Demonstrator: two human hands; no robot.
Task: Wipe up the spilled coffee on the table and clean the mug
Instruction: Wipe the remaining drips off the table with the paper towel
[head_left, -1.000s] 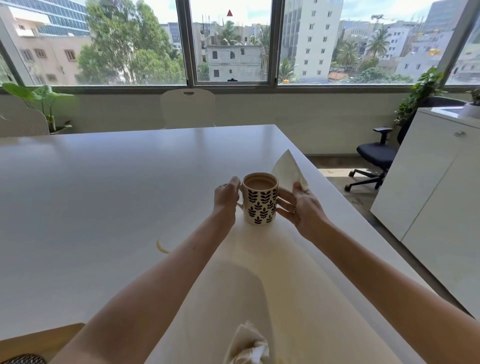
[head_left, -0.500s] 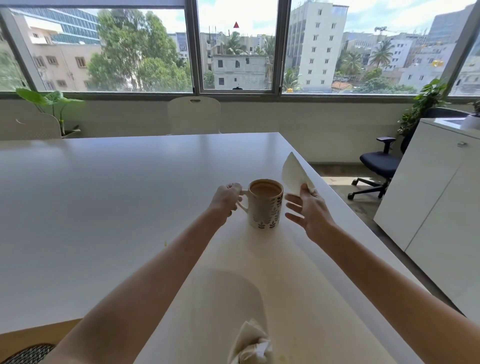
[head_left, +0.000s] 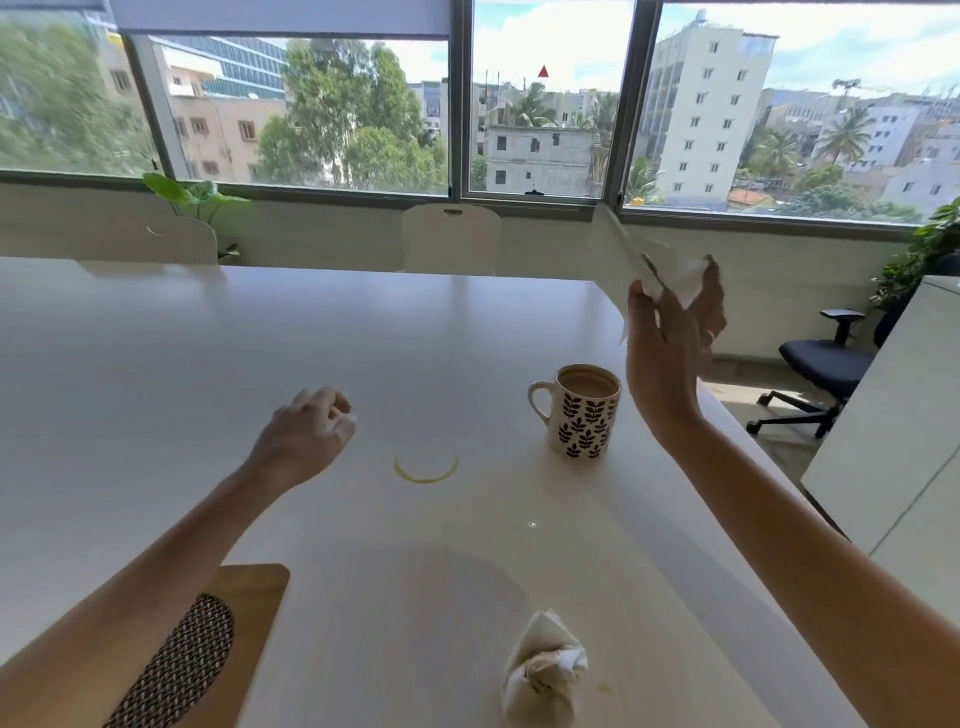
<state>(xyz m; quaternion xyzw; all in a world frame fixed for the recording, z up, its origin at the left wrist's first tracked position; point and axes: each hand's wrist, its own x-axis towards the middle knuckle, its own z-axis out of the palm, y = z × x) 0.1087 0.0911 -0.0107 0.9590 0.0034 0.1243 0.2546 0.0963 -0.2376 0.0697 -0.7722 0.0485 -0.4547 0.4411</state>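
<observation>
White tissue (head_left: 675, 278) is pinched in the raised right hand (head_left: 670, 332), seemingly ready to wipe the coffee ring (head_left: 426, 470) on the worktop (head_left: 156, 364); mug (head_left: 584, 410) stands beside it; left hand (head_left: 306, 434) hovers loosely curled, empty.

No text, label, brand, number or sign can be read anywhere; only a dark leaf pattern, without lettering, is printed on the mug (head_left: 585, 415).

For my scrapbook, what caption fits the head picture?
Right hand lifts a tissue beside the mug and coffee ring.
</observation>
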